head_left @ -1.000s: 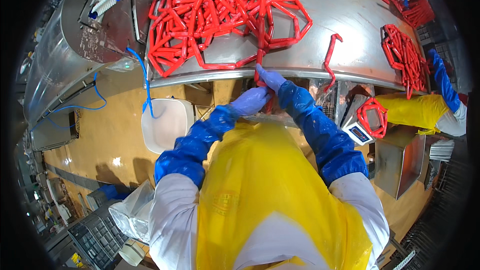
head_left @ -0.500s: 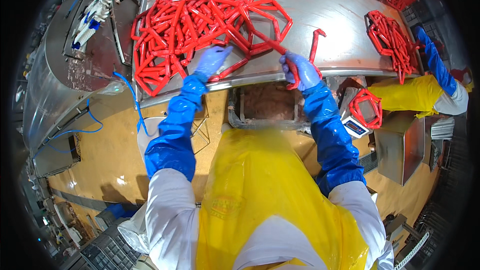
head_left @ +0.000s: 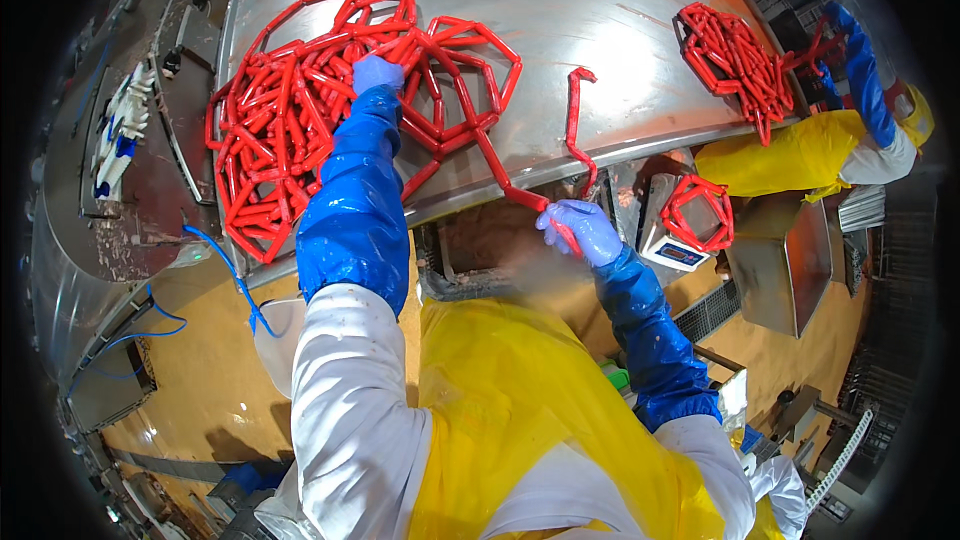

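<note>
Since the earlier frame the left hand [head_left: 377,73] had reached farther onto the steel table [head_left: 620,30], and the right hand [head_left: 583,230] had dropped off the near edge. The left hand lay with fingers curled on the big tangle of red sausage links [head_left: 300,110] at far left. The right hand pinched the strand's trailing end [head_left: 520,195] below the table rim. Right of it, a small scale [head_left: 672,245] carried a red sausage loop [head_left: 700,212]; a co-worker's pile [head_left: 740,60] lay far right.

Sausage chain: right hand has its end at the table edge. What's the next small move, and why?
Probably draw the right hand back a little, feeding out more sausage chain. The strand runs taut from the pile under the left hand over the steel table edge.
</note>
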Demonstrator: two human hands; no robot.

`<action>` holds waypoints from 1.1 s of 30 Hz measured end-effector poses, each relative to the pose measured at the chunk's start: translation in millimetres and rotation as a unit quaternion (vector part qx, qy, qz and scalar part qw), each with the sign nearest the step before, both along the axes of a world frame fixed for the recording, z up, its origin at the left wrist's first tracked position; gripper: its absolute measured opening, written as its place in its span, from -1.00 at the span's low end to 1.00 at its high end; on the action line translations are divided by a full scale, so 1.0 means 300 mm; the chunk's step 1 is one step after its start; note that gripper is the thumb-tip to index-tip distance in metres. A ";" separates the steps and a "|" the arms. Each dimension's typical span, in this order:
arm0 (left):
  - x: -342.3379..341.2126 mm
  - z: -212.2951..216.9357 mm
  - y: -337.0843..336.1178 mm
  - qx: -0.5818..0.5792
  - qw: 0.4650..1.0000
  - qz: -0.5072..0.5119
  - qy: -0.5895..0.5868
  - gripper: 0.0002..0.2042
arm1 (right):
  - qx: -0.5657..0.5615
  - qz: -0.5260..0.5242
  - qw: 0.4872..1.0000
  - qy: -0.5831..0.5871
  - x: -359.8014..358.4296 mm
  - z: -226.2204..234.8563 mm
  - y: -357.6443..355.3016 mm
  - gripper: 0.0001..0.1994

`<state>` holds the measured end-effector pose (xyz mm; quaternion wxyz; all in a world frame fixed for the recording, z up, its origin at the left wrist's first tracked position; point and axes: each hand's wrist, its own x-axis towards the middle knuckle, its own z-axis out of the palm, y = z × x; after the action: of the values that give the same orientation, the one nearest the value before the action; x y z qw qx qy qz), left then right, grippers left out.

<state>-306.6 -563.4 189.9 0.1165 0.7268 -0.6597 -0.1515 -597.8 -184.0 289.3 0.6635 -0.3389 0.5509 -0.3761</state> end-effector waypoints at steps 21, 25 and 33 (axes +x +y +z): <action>-0.235 0.244 0.972 -0.086 0.854 -0.398 0.323 -0.52 | 0.085 0.106 0.984 0.116 0.076 -0.015 -0.359 -0.66; -0.249 0.271 1.014 0.013 0.858 -0.411 0.307 -0.42 | -0.019 -0.018 0.986 0.168 0.036 0.008 -0.361 -0.74; 0.317 -0.022 0.631 -0.044 0.940 -0.322 0.107 -0.70 | -0.149 -0.141 0.966 0.156 -0.271 0.387 -0.613 -0.81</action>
<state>-211.5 -374.2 183.4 0.1632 0.4494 -0.8480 -0.2286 -679.2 -367.9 405.5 0.4518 -0.4076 0.6271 -0.4863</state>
